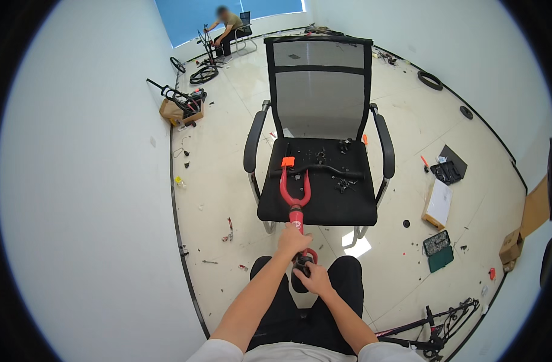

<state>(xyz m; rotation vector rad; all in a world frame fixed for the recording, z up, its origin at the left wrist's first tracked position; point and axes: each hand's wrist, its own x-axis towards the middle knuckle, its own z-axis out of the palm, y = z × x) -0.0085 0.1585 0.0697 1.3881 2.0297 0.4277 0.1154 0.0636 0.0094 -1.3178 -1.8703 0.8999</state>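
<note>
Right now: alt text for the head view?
A left hand grips a red fork-shaped part, its prongs over a black chair seat strewn with small parts; the right hand is on a black piece nearer the body. Beyond, another person sits beside a wheel.

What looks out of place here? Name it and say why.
On the black chair seat lie a bent black handlebar and loose small parts, odd for somewhere to sit. At lower right, a bicycle frame lies on the floor without visible wheels.
</note>
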